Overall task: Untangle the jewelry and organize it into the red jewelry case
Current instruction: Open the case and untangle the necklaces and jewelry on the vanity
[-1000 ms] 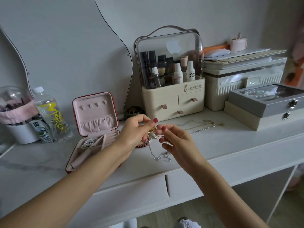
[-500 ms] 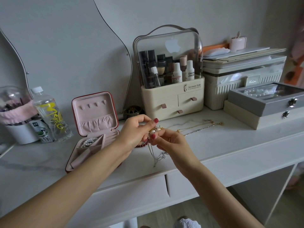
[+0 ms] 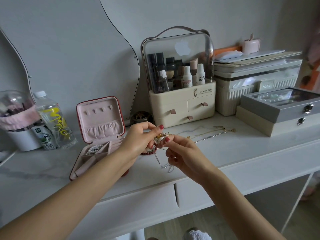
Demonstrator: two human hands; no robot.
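A single head-worn camera looks forward and down across the tabletop (image 3: pixel 225 153), from just above and behind the person's forearms, which enter from the lower left and lower right corners. The hands (image 3: pixel 138 141) meet near the centre of the frame, close to the lens. The wide angle bends straight edges: the tabletop's front edge runs slanted, rising toward the right. The wall and mirror (image 3: pixel 69 49) fill the upper half, the floor shows along the bottom right. There is no second view to overlap with.
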